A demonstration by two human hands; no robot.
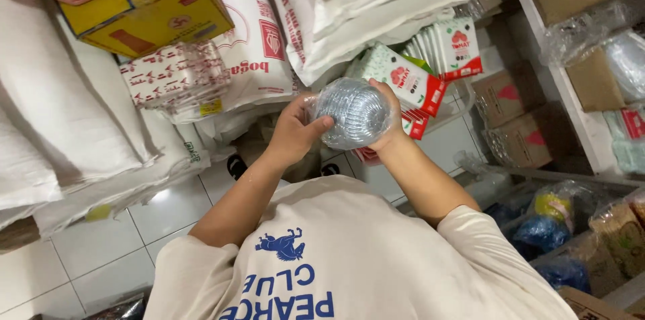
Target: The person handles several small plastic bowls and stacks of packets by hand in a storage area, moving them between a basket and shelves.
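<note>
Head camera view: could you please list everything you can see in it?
white sacks: several, white, stacked at left and top
cardboard box: one, yellow, on the sacks at top left
clear-wrapped pack: one, red print, below the yellow box
flat packets: a row, white, green and red, centre right
brown boxes: two at least, by the shelf at right
shelf: one, white, right edge
bagged goods: several, blue and yellow, lower right
tiled floor: white, lower left
shirt: one, beige with blue print, bottom
silver bundle: one, in clear plastic, centre
left hand: grips the bundle's left side
right hand: grips its right side
</note>
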